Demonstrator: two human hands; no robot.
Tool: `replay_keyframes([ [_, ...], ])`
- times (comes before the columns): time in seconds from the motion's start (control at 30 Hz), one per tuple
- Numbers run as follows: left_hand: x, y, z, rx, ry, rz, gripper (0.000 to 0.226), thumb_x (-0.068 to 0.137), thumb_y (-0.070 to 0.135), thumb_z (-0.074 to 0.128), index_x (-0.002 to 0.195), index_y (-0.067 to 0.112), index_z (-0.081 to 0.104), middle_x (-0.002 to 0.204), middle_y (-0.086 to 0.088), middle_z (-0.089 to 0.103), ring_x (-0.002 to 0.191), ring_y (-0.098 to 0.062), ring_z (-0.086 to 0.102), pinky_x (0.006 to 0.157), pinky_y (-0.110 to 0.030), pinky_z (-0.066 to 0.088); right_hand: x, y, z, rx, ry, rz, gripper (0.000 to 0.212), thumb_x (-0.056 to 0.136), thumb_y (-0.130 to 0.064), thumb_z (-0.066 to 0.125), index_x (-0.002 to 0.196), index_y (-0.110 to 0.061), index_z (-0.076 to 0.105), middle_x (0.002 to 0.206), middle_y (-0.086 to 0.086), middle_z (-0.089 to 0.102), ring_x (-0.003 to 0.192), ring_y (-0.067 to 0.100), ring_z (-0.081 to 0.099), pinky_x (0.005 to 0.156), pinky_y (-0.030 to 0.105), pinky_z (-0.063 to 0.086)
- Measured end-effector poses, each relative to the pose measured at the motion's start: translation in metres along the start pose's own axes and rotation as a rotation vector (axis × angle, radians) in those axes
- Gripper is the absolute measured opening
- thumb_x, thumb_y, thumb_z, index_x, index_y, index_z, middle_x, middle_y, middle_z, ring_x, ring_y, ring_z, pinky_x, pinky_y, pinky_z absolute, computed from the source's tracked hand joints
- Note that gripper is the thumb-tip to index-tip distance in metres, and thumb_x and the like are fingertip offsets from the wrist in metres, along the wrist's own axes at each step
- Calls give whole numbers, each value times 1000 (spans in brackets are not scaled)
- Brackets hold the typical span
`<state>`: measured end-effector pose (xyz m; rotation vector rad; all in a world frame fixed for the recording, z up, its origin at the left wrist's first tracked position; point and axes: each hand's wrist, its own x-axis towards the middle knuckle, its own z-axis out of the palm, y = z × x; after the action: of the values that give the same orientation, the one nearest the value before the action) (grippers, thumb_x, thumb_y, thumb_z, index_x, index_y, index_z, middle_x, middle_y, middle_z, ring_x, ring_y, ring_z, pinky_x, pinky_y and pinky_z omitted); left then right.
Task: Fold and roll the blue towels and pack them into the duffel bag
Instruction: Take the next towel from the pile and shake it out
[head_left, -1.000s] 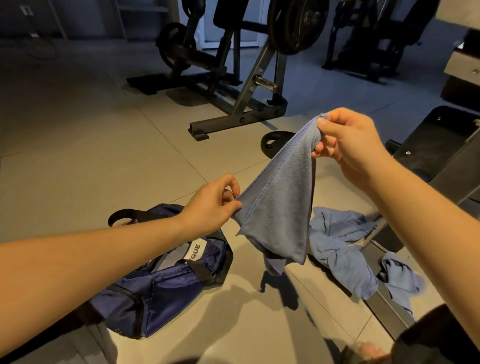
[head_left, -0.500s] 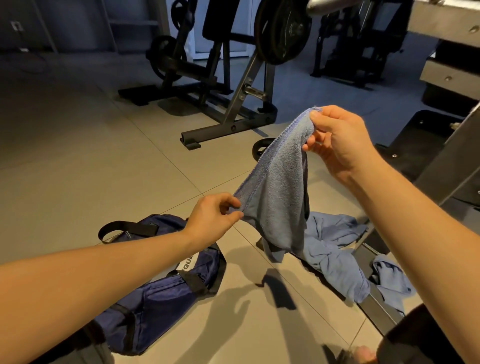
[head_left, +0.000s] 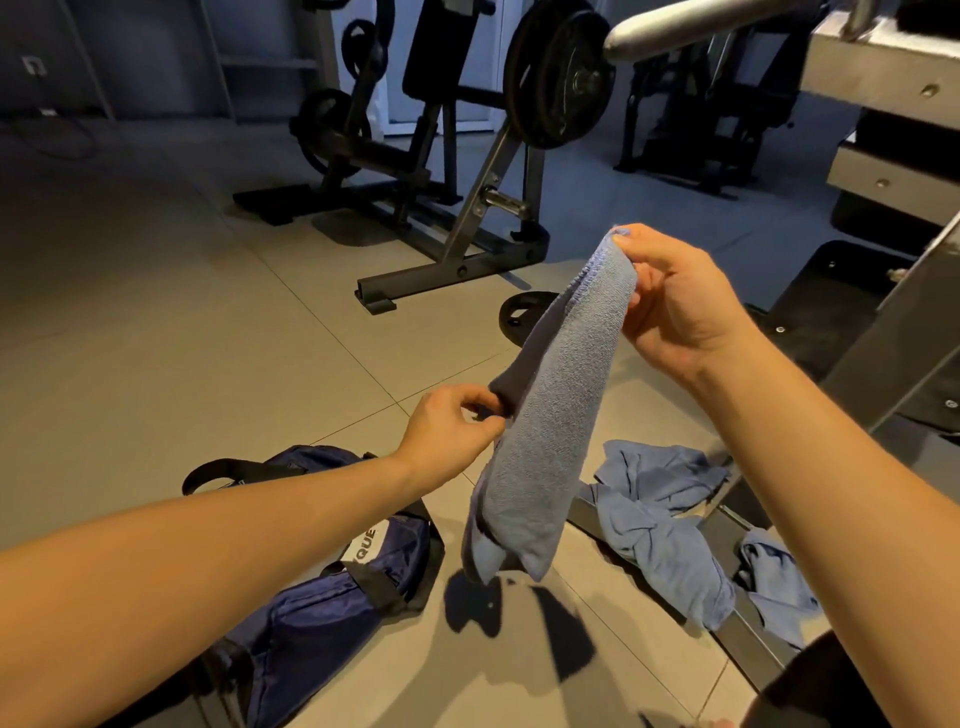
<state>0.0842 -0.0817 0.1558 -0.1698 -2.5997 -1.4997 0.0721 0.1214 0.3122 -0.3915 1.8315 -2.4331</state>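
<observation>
My right hand (head_left: 675, 306): raised at two o'clock from the middle of the view, thumb and fingertips clamped on the top corner of a blue towel (head_left: 550, 415).

My left hand (head_left: 447, 434): lower, at nine o'clock of that towel, fingers curled and pinching its near edge.

The towel: in the air between my two hands, hanging doubled and narrow, its lower corners uneven and clear of the floor (head_left: 156, 312).

One duffel bag (head_left: 322, 613): navy, lying on the floor at seven o'clock of the towel, partly under my left forearm.

Some loose towels (head_left: 660, 525): a crumpled heap at four o'clock, draped across a metal rail (head_left: 750, 642), with a smaller bunch (head_left: 779, 587) just beside it.

One weight plate (head_left: 519, 317): flat on the floor at twelve o'clock, behind the towel.

Risks, as I judge them:
- Both grips are thin pinches on soft cloth, so a tug to straighten it could pull a corner free and drop the towel on the floor.
- With the bottom corners uneven, a fold made in the air would likely come out skewed, and the roll would sit loose.
- The heap on the rail may snag when lifted.

Not made out:
- Whether the bag is zipped or open, since my forearm covers its top and only the letters "QUE" of its label show.
- How many towels are in the heap.
- My left fingertips, which are tucked behind the towel's edge.
</observation>
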Motion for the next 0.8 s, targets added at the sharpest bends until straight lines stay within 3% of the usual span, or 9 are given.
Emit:
replay_keyframes([
  [0.1,1,-3,6,7,-115,-24,14,85,15,72,92,26,78,96,12,74,97,-3,65,88,-25,51,2,-1,-9,85,75,8,21,99,-9,51,80,-14,58,58,-8,49,51,4,39,48,16,29],
  [0.23,0,-3,15,41,-224,-16,24,85,16,74,109,20,77,110,7,69,108,-11,60,101,-37,48,6,-3,-16,238,115,26,26,97,-6,52,74,-16,57,55,-7,48,48,5,37,47,16,31],
  [0.37,3,2,21,-21,-173,-1,26,85,35,79,108,23,75,111,8,68,109,-8,59,99,-37,49,7,1,-14,308,57,78,17,91,-6,56,77,-15,55,67,0,47,56,11,43,58,23,39],
  [0.53,3,11,26,-71,-233,25,31,78,36,86,104,25,73,110,9,65,106,-9,59,94,-29,47,3,0,-8,362,-43,82,22,94,-8,45,73,-14,47,62,0,39,54,11,35,53,22,37],
  [0.67,-1,12,34,-58,-280,85,15,78,31,86,82,22,75,93,2,70,89,-16,66,84,-44,55,6,-1,-16,304,117,59,15,91,-8,52,77,-14,53,69,2,47,56,12,44,58,24,40],
  [0.8,-6,5,29,79,-207,157,24,79,47,82,78,24,75,87,7,68,90,-13,62,83,-45,52,11,-1,-29,316,302,17,21,89,-3,53,72,-16,53,62,-1,47,51,11,44,51,23,40],
])
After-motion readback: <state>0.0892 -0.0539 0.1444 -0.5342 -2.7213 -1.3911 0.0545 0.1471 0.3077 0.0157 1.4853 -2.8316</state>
